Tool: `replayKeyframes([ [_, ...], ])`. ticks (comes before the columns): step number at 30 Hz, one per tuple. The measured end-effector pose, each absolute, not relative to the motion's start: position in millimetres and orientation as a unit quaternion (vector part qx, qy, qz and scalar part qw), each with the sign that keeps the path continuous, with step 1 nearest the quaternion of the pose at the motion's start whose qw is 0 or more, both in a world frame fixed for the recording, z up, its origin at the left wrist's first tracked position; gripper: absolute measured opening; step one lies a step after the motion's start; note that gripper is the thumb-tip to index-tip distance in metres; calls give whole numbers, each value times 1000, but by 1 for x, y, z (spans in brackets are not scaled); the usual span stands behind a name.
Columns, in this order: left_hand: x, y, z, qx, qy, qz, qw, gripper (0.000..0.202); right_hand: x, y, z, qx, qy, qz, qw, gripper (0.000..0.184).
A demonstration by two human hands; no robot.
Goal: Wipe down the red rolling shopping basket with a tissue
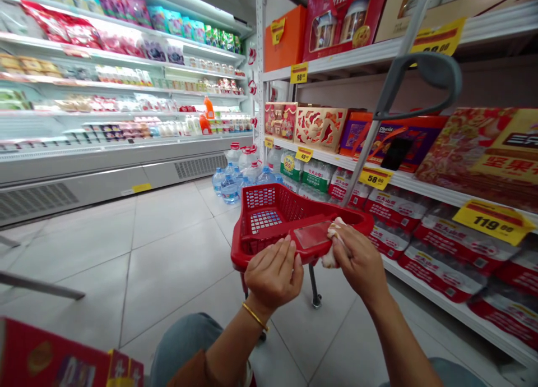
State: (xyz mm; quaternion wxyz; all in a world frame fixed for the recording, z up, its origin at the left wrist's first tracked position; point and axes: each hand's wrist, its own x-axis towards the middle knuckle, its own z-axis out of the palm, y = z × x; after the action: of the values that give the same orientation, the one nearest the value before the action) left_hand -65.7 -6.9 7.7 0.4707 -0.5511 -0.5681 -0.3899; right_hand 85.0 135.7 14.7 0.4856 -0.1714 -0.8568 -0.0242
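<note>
two bare hands at the front of a red plastic shopping basket; the right hand is closed on a white cloth, pressing it to a clear plastic panel set in the basket's near rim; the left hand lies open, its fingers extended over the rim beside the panel, a gold bangle at the wrist; both forearms angle inward from below; bracing the rim opposite the cloth appears to keep the pressure even; bottled water stands beyond; a grey trolley handle rises at right
</note>
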Motion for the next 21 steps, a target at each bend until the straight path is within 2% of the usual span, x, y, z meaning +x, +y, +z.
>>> replayKeyframes([
  [16, -69, -15, 9, -544, -570, -431, 439, 25, 58, 84, 30, -165, -856, -49, 487, 21],
  [21, -67, -11, 6, -549, -564, -440, 432, 26, 44, 66, 36, -142, -881, -11, 452, 28],
])
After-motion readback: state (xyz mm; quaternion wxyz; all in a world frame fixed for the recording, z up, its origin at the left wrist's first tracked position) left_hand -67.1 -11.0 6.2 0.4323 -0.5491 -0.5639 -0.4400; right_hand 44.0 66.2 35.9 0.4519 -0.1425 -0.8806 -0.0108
